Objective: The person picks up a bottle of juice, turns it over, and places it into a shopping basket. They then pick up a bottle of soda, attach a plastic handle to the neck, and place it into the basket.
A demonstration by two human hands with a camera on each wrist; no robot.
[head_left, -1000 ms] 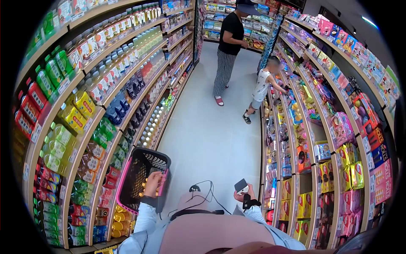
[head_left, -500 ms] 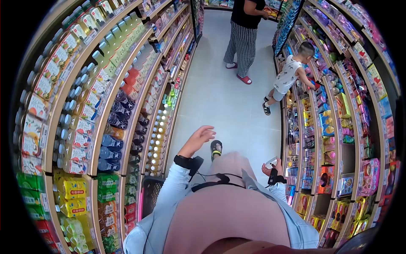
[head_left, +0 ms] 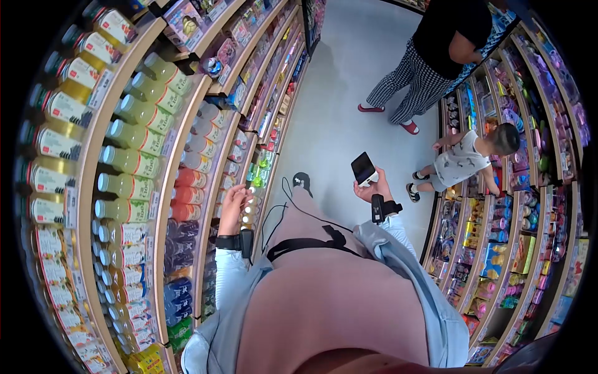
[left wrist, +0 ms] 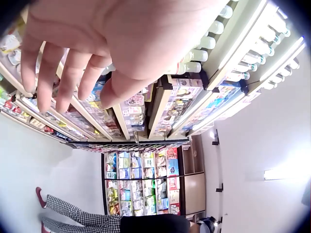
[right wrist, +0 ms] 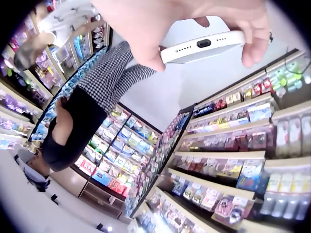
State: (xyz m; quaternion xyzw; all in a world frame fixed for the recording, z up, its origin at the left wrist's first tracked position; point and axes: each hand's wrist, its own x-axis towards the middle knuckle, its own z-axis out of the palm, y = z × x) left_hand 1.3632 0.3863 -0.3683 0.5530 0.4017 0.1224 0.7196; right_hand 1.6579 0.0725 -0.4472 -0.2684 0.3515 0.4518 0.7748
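Observation:
My right hand (head_left: 375, 183) grips a phone (head_left: 363, 168) with a dark screen, held in front of my body over the aisle. In the right wrist view the phone's white bottom edge (right wrist: 203, 44) lies between the thumb and fingers of the hand (right wrist: 194, 19). My left hand (head_left: 234, 209) is raised beside the left shelves, near small bottles, and holds nothing. In the left wrist view the fingers of that hand (left wrist: 92, 53) hang loosely, slightly bent, in front of the shelves.
Bottled drinks (head_left: 134, 161) line the shelves on the left. Packaged goods (head_left: 494, 260) fill the right shelves. A person in black with checked trousers (head_left: 408, 81) stands ahead in the aisle, and a child (head_left: 461, 159) reaches to the right shelf. Pale floor (head_left: 339, 118) runs between.
My left hand has moved back from the basket, which is out of view, to beside the bottles. The phone has come up and forward. The two people appear nearer and further right.

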